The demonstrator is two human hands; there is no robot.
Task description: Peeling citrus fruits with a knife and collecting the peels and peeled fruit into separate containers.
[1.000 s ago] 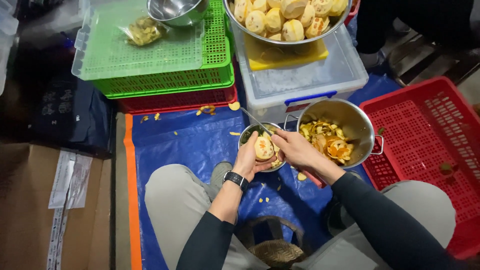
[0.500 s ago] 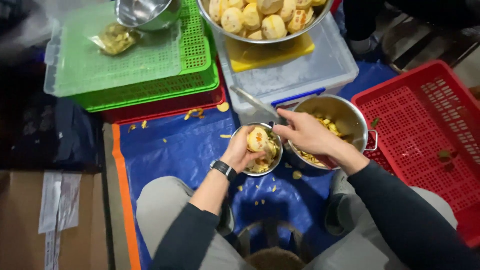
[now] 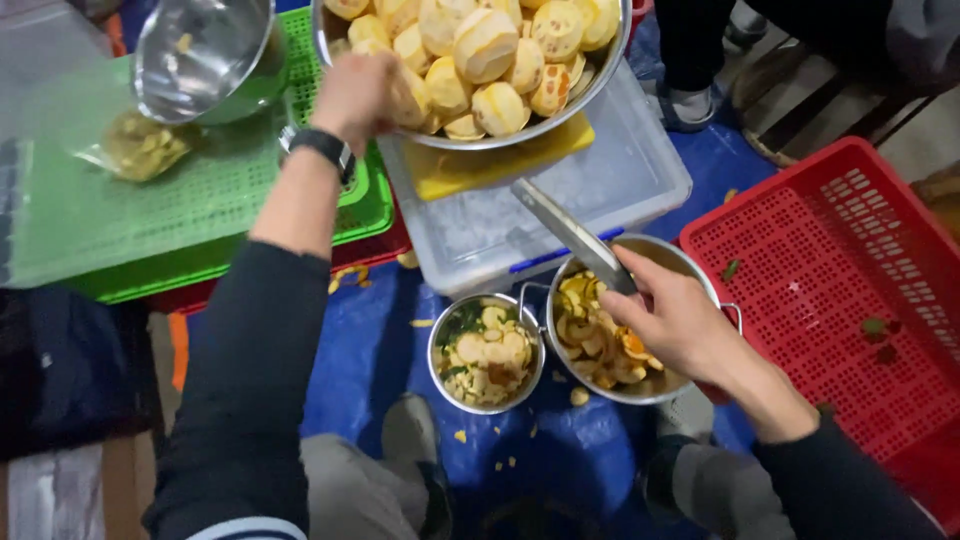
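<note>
Left hand (image 3: 352,95) reaching into big bowl (image 3: 590,85), grip on peeled fruit (image 3: 483,45) unclear. Right hand (image 3: 672,322) clenched on knife (image 3: 572,235); blade pointing toward forearm, cut risk.

Setting: an informal bulk food-preparation area at floor level is being shown, not a fitted kitchen. A blue tarp (image 3: 350,360) is being used as the work surface. Peeled fruit is being heaped in a large steel bowl (image 3: 470,60); peelings are being collected in two smaller steel bowls (image 3: 487,352). Stacked green crates (image 3: 200,200), a red crate (image 3: 850,290) and a clear plastic bin (image 3: 560,210) are being kept around it
</note>
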